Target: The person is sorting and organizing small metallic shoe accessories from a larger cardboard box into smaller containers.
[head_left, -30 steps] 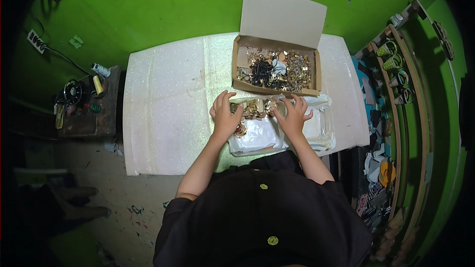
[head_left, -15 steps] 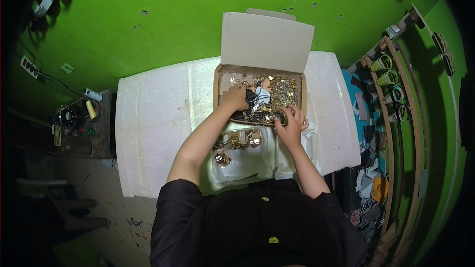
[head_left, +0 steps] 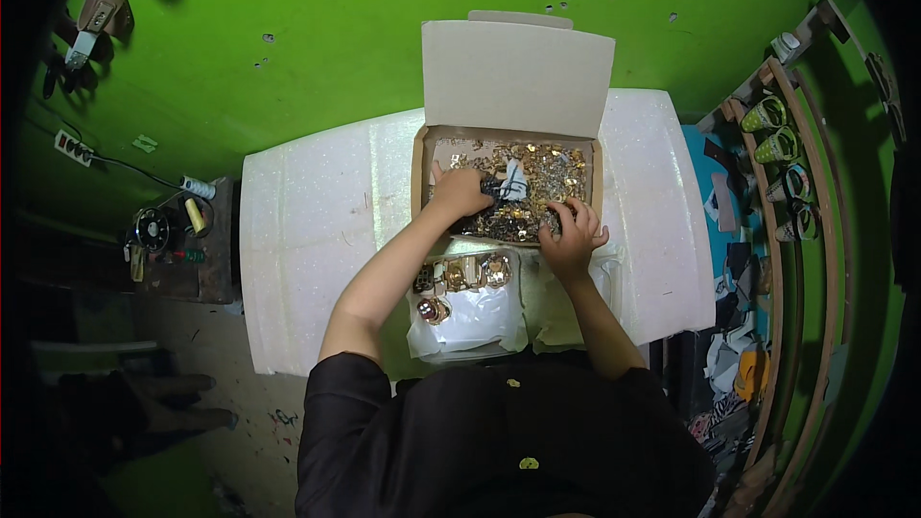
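An open cardboard box with its lid standing up holds several small gold and dark metal pieces. My left hand reaches into the box and rests among the pieces; whether it grips one is hidden. My right hand lies on the box's front right edge, fingers curled on the pieces there. Nearer me, a white plastic sheet carries a few round gold ornaments.
The box sits on a white table against a green wall. A dark side stand with thread spools and tools is at the left. A curved wooden rack with footwear stands at the right.
Both hands left the ornaments on the plastic sheet and moved forward into the cardboard box. The view shifted so the box sits lower and more central.
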`<state>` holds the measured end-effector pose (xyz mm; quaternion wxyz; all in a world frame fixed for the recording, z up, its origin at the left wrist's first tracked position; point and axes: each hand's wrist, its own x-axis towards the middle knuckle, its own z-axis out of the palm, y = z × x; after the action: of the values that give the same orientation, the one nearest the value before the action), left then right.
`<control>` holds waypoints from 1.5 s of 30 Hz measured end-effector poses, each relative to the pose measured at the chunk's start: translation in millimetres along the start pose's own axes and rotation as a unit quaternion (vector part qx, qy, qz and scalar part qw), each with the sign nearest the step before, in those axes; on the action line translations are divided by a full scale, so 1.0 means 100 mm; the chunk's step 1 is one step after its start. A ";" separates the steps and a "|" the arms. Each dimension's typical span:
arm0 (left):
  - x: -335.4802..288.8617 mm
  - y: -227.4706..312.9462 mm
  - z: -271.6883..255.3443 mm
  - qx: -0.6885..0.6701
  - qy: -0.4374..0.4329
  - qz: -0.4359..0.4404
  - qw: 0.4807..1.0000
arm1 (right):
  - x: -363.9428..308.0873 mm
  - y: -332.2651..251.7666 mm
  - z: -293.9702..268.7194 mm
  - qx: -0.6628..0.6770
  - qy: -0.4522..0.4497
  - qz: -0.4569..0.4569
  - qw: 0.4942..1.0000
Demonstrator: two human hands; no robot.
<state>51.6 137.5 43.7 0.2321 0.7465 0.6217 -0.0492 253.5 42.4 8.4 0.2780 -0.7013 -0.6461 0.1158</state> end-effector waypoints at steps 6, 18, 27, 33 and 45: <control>-0.35 0.16 -0.51 0.000 0.123 0.092 0.988 | -0.04 -0.01 0.00 -0.025 -0.011 -0.009 1.000; -0.47 0.28 -0.65 0.155 0.135 0.135 0.969 | 0.17 -0.29 -0.17 0.029 -0.047 -0.070 0.996; -0.35 0.10 -1.08 0.024 0.141 0.102 0.984 | 0.27 -0.21 0.11 -0.019 -0.168 -0.034 0.985; -0.30 -0.08 -1.36 -0.076 0.182 0.110 0.974 | 0.26 -0.13 0.22 0.003 -0.110 -0.022 0.994; 0.29 -0.64 -0.53 0.094 0.209 0.072 0.971 | 0.28 -0.18 0.19 0.039 -0.075 -0.004 0.996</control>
<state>-14.1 192.5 61.9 0.0293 0.8017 0.5933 0.0664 232.3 74.1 7.8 0.2560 -0.6770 -0.6628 0.1922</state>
